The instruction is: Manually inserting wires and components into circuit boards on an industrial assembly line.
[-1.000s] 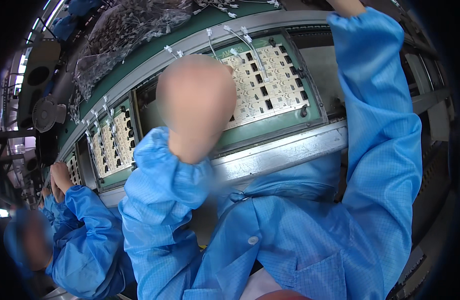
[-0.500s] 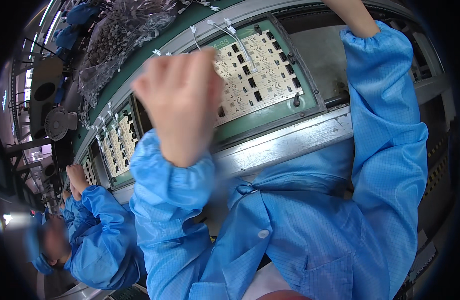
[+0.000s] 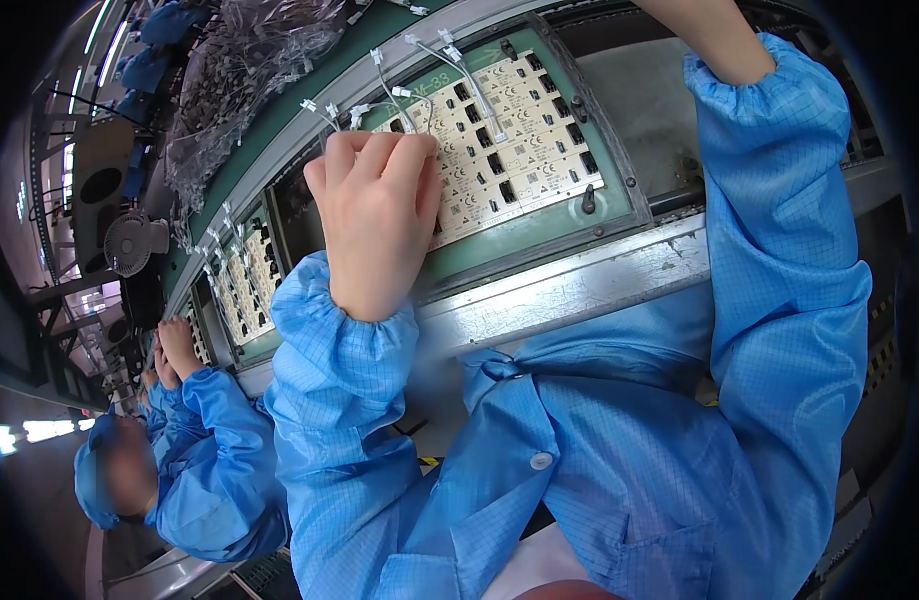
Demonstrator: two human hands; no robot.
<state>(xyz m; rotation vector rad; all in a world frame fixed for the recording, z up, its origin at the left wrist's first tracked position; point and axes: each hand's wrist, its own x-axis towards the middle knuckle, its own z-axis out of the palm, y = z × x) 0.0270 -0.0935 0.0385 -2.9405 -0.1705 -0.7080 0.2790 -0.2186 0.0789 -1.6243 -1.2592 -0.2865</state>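
Observation:
My left hand [image 3: 374,220] is over the left part of a pale circuit board panel [image 3: 524,115]. Its fingers are curled downward and closed, and the fingertips and whatever they grip are hidden behind the hand. Thin white wire leads [image 3: 399,108] with small white connectors come up beside these fingers. Another grey lead [image 3: 476,85] lies across the panel, one end on the board. The panel has rows of black components and sits in a green fixture [image 3: 609,150]. My right hand [image 3: 714,35] reaches past the top edge; only wrist and lower hand show, its fingers out of sight.
A metal rail [image 3: 569,285] runs along the near side of the fixture. Farther left are a second board panel [image 3: 244,285], a clear bag of leads [image 3: 249,90] and a small fan [image 3: 134,242]. A co-worker in a blue sleeve [image 3: 224,410] works at the line.
My left hand, blurred before, has come down slightly and is now steadier at the panel's left side. My right arm has shifted slightly rightward. The leads near my left fingers are more visible.

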